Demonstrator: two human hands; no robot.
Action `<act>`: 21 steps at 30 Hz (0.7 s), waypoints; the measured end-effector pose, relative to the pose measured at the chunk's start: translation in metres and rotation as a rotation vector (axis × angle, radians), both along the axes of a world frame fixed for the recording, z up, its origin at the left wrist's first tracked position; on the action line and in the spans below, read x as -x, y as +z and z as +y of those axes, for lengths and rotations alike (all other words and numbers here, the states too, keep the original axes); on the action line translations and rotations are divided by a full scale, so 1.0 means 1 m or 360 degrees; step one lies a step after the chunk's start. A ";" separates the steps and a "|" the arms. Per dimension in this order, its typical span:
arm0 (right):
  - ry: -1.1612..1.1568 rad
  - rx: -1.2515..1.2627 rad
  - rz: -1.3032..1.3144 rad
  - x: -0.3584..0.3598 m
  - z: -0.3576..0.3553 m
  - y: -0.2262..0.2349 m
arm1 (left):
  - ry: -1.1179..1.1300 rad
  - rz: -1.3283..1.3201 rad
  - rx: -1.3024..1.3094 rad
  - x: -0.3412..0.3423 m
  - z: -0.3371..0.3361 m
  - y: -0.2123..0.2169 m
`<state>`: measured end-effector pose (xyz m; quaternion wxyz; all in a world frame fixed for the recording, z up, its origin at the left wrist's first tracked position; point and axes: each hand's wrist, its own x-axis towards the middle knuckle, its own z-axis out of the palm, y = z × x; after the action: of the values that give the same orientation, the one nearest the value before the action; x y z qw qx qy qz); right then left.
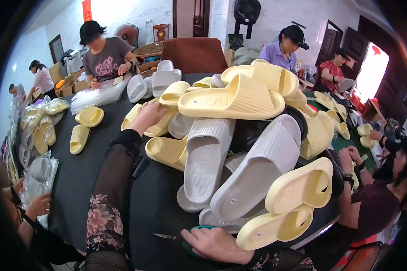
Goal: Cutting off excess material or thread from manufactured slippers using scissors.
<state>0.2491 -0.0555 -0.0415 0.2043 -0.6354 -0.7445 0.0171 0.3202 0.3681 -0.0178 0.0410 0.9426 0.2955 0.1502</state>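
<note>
My left hand [148,118] reaches forward to the left side of a heap of slippers, its fingers curled over a yellow slipper [163,125]. Part of that slipper is hidden under the hand. Close to me, my right hand [218,245] is closed around green-handled scissors [166,236], whose blade points left over the black table. Grey slippers [246,192] and yellow slippers [233,100] are piled high in front of me. A yellow pair [287,203] lies at the heap's right, just above my right wrist.
A separate yellow pair [83,128] lies on the black table [99,167]. Clear plastic bags [97,95] are by a person across from me. Bagged slippers [38,122] are at the left, where another person's hands hold a bagged grey pair [38,174]. Co-workers sit at the right.
</note>
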 end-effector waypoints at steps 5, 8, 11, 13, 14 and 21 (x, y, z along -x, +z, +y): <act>-0.0013 0.0036 0.0079 -0.002 0.001 0.000 | 0.0213 0.0255 0.0071 0.001 -0.005 0.010; 0.0024 0.0079 0.0125 -0.001 0.001 0.002 | 0.0154 0.0264 -0.0048 0.009 0.001 0.006; 0.0026 0.0090 0.0189 -0.003 0.001 0.005 | 0.0035 0.0276 0.0081 0.014 -0.009 0.026; 0.0021 0.0094 0.0202 -0.003 0.000 0.008 | -0.0084 0.0391 0.0104 0.020 -0.014 0.037; 0.0022 0.0090 0.0201 -0.003 0.000 0.008 | -0.0083 0.0390 0.0100 0.022 -0.013 0.038; 0.0019 -0.0004 0.0204 -0.003 0.000 0.004 | 0.0106 0.0698 0.0120 0.059 -0.029 0.064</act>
<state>0.2521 -0.0557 -0.0379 0.2523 -0.6283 -0.7336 0.0579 0.2613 0.3392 0.0466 0.0059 0.9402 0.3338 -0.0684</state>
